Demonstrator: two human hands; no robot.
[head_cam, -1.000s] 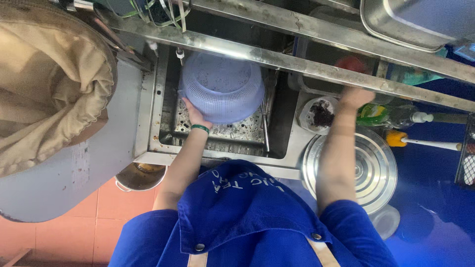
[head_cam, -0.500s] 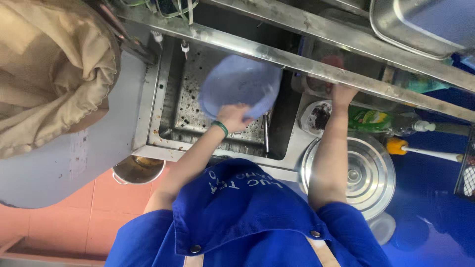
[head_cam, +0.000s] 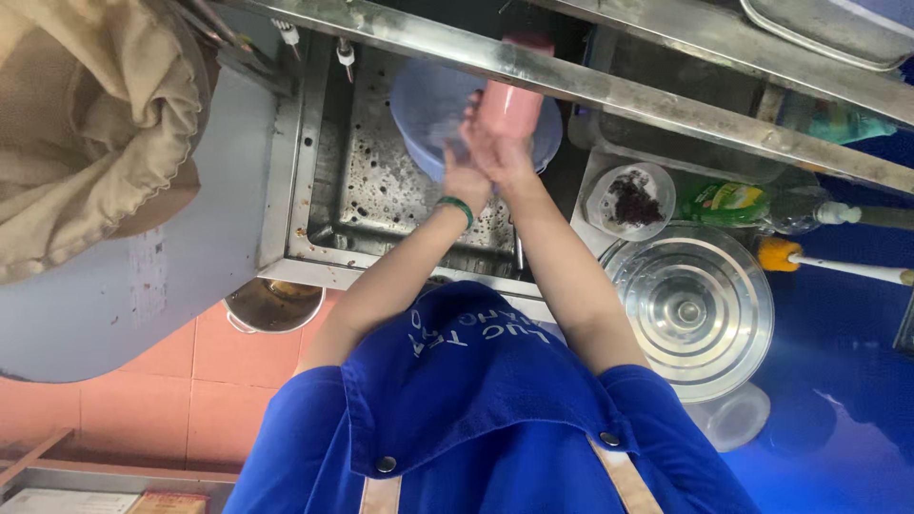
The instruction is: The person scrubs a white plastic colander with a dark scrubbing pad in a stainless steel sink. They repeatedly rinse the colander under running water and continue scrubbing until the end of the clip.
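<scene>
Both hands had met over the sink (head_cam: 314, 171): right hand (head_cam: 495, 143), off the counter half a second before, now grasped a pink cup (head_cam: 510, 105), while left hand (head_cam: 465, 176) fingers clasped alongside it, colander (head_cam: 424, 119) beneath.

A kitchen wash-up spot: steel sink (head_cam: 314, 152), pot lid (head_cam: 687, 309), dish soap (head_cam: 728, 202).

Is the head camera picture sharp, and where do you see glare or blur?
In the head view, the steel pot lid and the sink rail show bright glare. The left hand, the right hand and the pink cup they hold are slightly blurred. The blue surface at the right looks oversaturated.
</scene>
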